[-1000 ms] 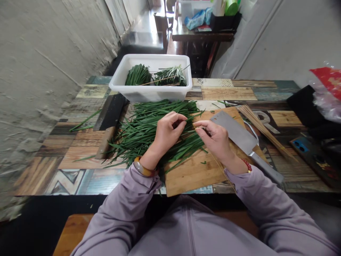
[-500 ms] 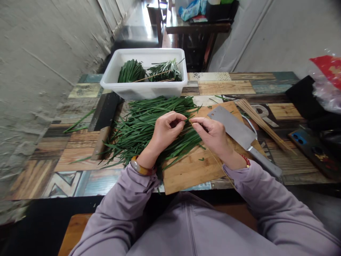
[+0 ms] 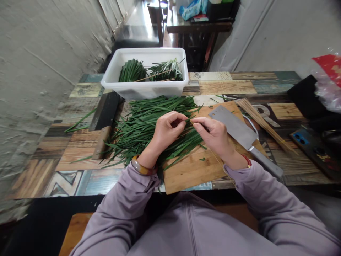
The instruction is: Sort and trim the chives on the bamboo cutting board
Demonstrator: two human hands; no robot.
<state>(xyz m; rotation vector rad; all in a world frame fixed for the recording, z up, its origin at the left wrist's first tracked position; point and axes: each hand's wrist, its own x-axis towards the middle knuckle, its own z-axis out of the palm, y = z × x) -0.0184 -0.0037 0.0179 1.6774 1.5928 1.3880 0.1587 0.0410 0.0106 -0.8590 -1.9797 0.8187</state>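
Note:
My left hand [image 3: 172,126] hovers over a heap of green Chinese chives [image 3: 141,124], thumb and finger pinched together; what sits in the pinch is too small to make out. Just right of it, my right hand [image 3: 211,133] is closed on a thin bamboo skewer [image 3: 218,162]. The skewer runs under the palm and slants down toward my right wrist. Both sets of fingertips nearly meet. Below them, the chives lie partly across a wooden cutting board [image 3: 191,177]. A cleaver [image 3: 236,128] rests on the board's right side.
Behind the heap stands a white plastic tub [image 3: 149,90] with chive bundles and skewers inside. A bundle of bamboo skewers [image 3: 266,122] lies right of the cleaver. Further right are a phone [image 3: 311,147] and a plastic bag [image 3: 330,89]. A dark block [image 3: 106,110] lies left.
The whole view has shifted very slightly. My hands keep the same pinched pose above the chives, with no clear movement of the skewer.

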